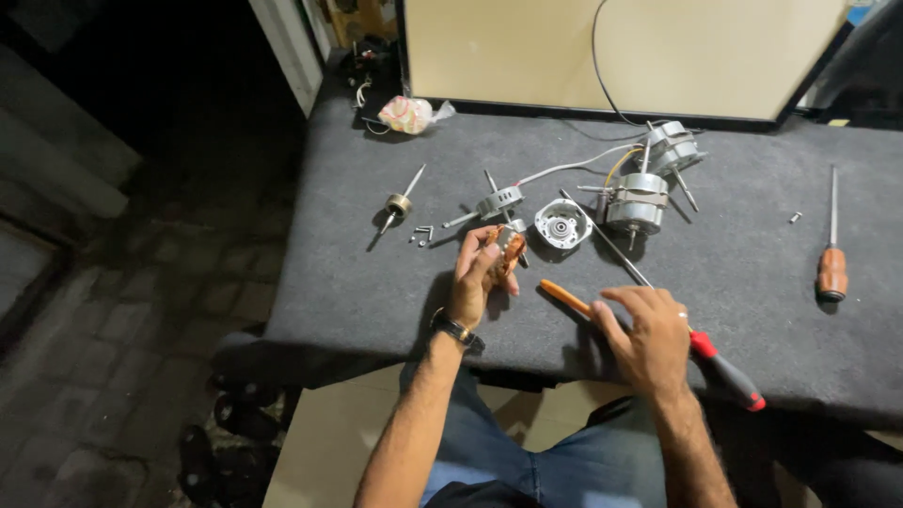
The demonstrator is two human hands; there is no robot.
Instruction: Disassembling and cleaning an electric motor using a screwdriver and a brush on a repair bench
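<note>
Right hand (649, 334) fingers curled over orange pliers (569, 299), left hand (478, 273) fingers clamped on copper-wound stator (509, 250)

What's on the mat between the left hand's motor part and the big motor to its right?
Head view: a round white end cap lies between the motor part in the left hand and the big motor.
</note>
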